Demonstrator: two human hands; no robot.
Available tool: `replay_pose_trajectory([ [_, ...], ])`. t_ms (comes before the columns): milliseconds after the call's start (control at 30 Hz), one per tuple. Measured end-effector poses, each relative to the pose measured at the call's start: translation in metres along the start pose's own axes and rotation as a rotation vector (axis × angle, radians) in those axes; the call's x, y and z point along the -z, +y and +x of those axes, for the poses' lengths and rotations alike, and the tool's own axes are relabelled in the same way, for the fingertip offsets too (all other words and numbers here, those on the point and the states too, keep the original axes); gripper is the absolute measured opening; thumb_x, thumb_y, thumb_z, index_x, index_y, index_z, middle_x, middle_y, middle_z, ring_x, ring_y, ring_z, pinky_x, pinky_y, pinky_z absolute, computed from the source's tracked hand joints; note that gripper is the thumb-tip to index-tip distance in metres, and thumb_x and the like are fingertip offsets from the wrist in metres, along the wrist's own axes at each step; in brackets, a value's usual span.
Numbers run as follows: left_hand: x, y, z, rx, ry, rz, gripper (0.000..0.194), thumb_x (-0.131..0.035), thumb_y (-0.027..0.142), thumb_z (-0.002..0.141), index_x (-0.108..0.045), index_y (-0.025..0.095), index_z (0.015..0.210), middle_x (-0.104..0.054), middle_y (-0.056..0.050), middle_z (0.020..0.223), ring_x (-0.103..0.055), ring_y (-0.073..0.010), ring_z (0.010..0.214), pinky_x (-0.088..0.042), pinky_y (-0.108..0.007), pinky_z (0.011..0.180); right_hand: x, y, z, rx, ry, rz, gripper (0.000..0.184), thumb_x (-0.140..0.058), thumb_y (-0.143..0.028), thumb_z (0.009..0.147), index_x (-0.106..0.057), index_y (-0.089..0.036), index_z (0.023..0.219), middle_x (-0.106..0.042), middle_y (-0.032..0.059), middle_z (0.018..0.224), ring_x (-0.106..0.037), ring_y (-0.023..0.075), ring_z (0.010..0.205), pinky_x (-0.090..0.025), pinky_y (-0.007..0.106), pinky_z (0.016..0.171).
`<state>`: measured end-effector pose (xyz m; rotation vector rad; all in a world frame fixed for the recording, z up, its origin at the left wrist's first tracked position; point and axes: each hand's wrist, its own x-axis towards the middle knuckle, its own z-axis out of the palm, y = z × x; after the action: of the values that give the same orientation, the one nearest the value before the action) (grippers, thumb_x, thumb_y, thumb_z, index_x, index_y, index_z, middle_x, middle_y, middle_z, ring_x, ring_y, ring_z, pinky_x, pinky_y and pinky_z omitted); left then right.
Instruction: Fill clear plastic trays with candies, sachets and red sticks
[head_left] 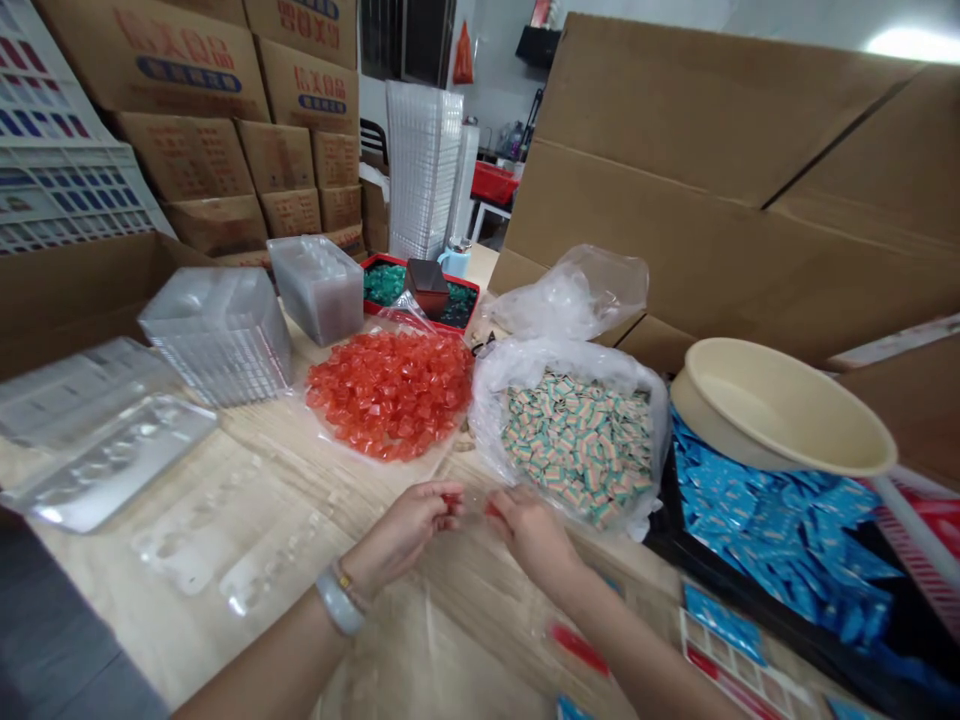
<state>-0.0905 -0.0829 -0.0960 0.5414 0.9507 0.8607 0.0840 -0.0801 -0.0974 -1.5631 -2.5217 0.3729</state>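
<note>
Over the middle of the wooden table, my left hand (405, 530) is closed in a pinch, with a small red translucent piece (452, 499) showing at its fingertips. Facing it across a narrow gap, my right hand (532, 530) is also closed, and a bit of red shows at its fingertips. Just beyond the hands lies a heap of red translucent pieces (390, 392) on clear plastic. To its right, an open clear bag (491, 405) holds many small green-and-beige packets (577, 440). A bracelet and a pale bangle circle my left wrist.
Clear plastic trays (112, 460) lie at left, with tray stacks (217, 325) behind. A red-rimmed tray (469, 312) holds green pieces and a dark box. At right, a cream basin (787, 410) rests over blue packets (772, 530). Cardboard (697, 130) walls the right.
</note>
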Motion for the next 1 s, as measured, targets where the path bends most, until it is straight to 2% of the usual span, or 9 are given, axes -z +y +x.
replay_pose_trajectory([
  [167, 0.011, -0.014, 0.009, -0.055, 0.025, 0.037, 0.029, -0.067, 0.022, 0.056, -0.057, 0.012, 0.082, -0.06, -0.002, 0.071, -0.054, -0.0112, 0.065, -0.039, -0.024, 0.063, -0.019, -0.001, 0.004, 0.192, -0.074, -0.233, 0.008, -0.05, -0.014, 0.079, -0.058, -0.017, 0.079, -0.061, 0.0038, 0.075, -0.052, 0.0186, 0.076, -0.038, 0.029, 0.068],
  [267, 0.013, -0.022, 0.014, -0.125, 0.037, 0.161, 0.021, -0.065, 0.021, 0.058, -0.058, 0.011, 0.075, -0.057, 0.0, 0.062, -0.05, -0.0096, 0.058, -0.037, -0.023, 0.058, -0.024, -0.002, 0.001, 0.19, -0.049, -0.216, 0.013, -0.051, -0.011, 0.077, -0.059, -0.017, 0.087, -0.061, 0.0045, 0.079, -0.051, 0.0186, 0.077, -0.038, 0.029, 0.069],
  [367, 0.014, -0.024, 0.011, -0.213, 0.073, 0.319, 0.018, -0.062, 0.016, 0.06, -0.059, 0.012, 0.077, -0.057, 0.0, 0.066, -0.05, -0.0109, 0.062, -0.039, -0.023, 0.061, -0.019, -0.008, -0.005, 0.115, 0.025, -0.129, 0.02, -0.051, -0.013, 0.077, -0.058, -0.014, 0.096, -0.061, 0.0086, 0.087, -0.051, 0.0216, 0.082, -0.038, 0.034, 0.073],
  [433, 0.012, -0.022, 0.005, -0.295, 0.084, 0.441, 0.017, -0.06, 0.015, 0.061, -0.061, 0.014, 0.078, -0.058, -0.002, 0.074, -0.052, -0.0132, 0.07, -0.04, -0.025, 0.067, -0.014, -0.013, -0.008, 0.031, 0.117, 0.033, 0.024, -0.048, -0.017, 0.079, -0.056, -0.015, 0.101, -0.059, 0.0105, 0.096, -0.05, 0.0233, 0.088, -0.037, 0.038, 0.077],
  [500, 0.007, -0.02, -0.002, -0.394, 0.077, 0.569, 0.016, -0.057, 0.014, 0.064, -0.062, 0.015, 0.08, -0.058, -0.004, 0.08, -0.053, -0.0149, 0.077, -0.04, -0.027, 0.071, -0.01, -0.018, -0.007, -0.053, 0.146, 0.335, 0.021, -0.044, -0.02, 0.082, -0.056, -0.017, 0.099, -0.059, 0.0094, 0.095, -0.052, 0.0213, 0.088, -0.038, 0.037, 0.077],
  [600, 0.0, -0.018, -0.011, -0.5, 0.074, 0.707, 0.018, -0.053, 0.013, 0.068, -0.059, 0.016, 0.085, -0.056, -0.004, 0.084, -0.052, -0.0152, 0.079, -0.041, -0.027, 0.072, -0.011, -0.022, -0.004, -0.152, 0.042, 0.879, 0.013, -0.047, -0.028, 0.079, -0.056, -0.018, 0.082, -0.061, 0.0046, 0.079, -0.056, 0.0166, 0.075, -0.042, 0.031, 0.07],
  [667, -0.003, -0.018, -0.015, -0.519, 0.087, 0.754, 0.02, -0.052, 0.012, 0.068, -0.056, 0.016, 0.088, -0.056, -0.004, 0.085, -0.052, -0.0149, 0.078, -0.041, -0.026, 0.071, -0.013, -0.023, -0.003, -0.198, 0.002, 1.101, 0.013, -0.054, -0.032, 0.073, -0.054, -0.018, 0.075, -0.059, 0.0017, 0.071, -0.055, 0.0149, 0.069, -0.042, 0.029, 0.065],
  [900, -0.003, -0.02, -0.023, -0.52, 0.119, 0.807, 0.012, -0.05, 0.01, 0.068, -0.054, 0.016, 0.078, -0.054, -0.002, 0.076, -0.05, -0.0128, 0.07, -0.039, -0.024, 0.065, -0.011, -0.028, -0.012, -0.237, 0.039, 1.193, 0.016, -0.064, -0.029, 0.065, -0.053, -0.018, 0.066, -0.053, -0.0021, 0.063, -0.049, 0.0108, 0.061, -0.038, 0.024, 0.059],
  [1000, -0.006, -0.017, -0.027, -0.551, 0.087, 0.777, 0.007, -0.051, 0.01, 0.068, -0.053, 0.016, 0.072, -0.053, 0.0, 0.074, -0.049, -0.012, 0.07, -0.039, -0.023, 0.065, -0.008, -0.032, -0.015, -0.266, 0.028, 1.343, 0.019, -0.066, -0.03, 0.064, -0.052, -0.017, 0.064, -0.053, -0.0026, 0.062, -0.049, 0.0101, 0.06, -0.037, 0.023, 0.059],
])
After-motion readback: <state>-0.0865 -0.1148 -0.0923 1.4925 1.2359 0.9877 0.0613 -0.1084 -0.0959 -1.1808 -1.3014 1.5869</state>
